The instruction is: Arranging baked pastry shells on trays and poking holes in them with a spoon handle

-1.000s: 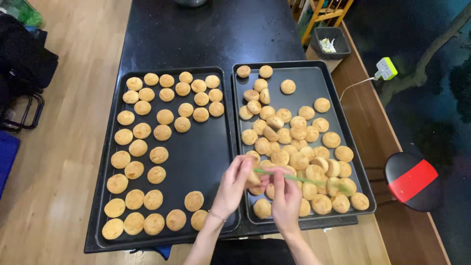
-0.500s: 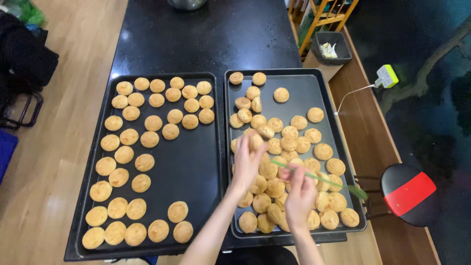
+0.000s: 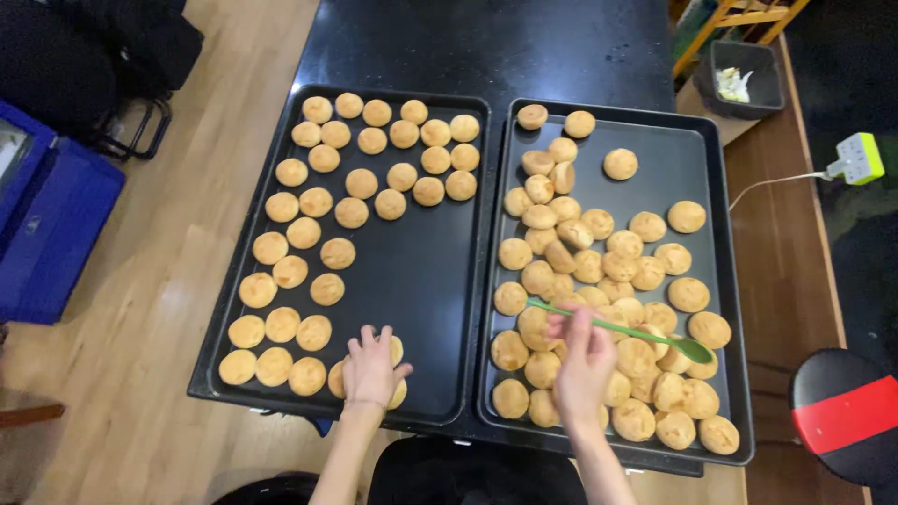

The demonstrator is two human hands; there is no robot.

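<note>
Here, left hand (image 3: 371, 369) flat on buns (image 3: 393, 351) in left tray (image 3: 440, 309), right hand (image 3: 582, 360) pinching green spatula (image 3: 622, 330).

Bakery kitchen: 2 black baking trays (image 3: 468, 234) of buns (image 3: 390, 204).

A blue crate (image 3: 51, 220), black-red stool (image 3: 847, 416) and white plug (image 3: 856, 159) flank the table.

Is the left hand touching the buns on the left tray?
Touching. The head view shows the left hand lying flat on buns at the left tray's near edge.
</note>
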